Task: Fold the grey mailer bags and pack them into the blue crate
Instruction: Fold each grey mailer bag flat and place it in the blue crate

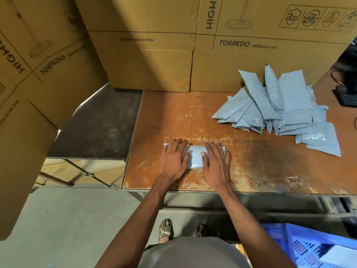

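Task partway. One grey mailer bag [194,156] folded, lying near front edge of desk [260,163], long axis left-right. Left hand [172,158] and right hand [215,162] press it flat, fingers straight, gripping nothing. Pile of bags [278,105] awaits at back right. Blue crate [309,246] on floor, contents possibly one bag, unclear.

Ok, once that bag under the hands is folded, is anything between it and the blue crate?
Nothing visible blocks it. The folded grey plastic mailer bag lies near the worn wooden table's front edge, and the blue slatted plastic crate sits on the floor, below and to the right.
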